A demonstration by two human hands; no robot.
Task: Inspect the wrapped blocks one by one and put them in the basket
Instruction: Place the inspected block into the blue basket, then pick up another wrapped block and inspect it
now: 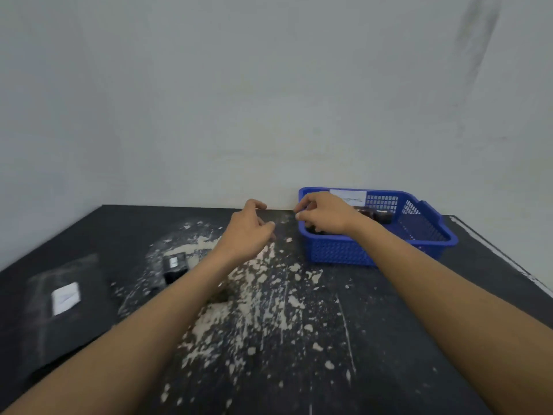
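A blue plastic basket point(335, 253) stands at the back right of the black table. Inside it lie dark wrapped blocks, one point(377, 215) behind my wrist and another point(316, 231) just under my right hand. My right hand point(324, 215) hovers over the basket's left end, fingers loosely curled, with nothing visible in them. My left hand point(250, 232) hangs above the table left of the basket, fingers loosely curled and empty. One wrapped block point(174, 266) with a white label lies on the table, left of my left forearm.
A flat dark pack point(64, 299) with a white label lies at the table's left edge. White powdery smears point(254, 298) cover the middle of the table top. A pale wall runs close behind the table and the basket.
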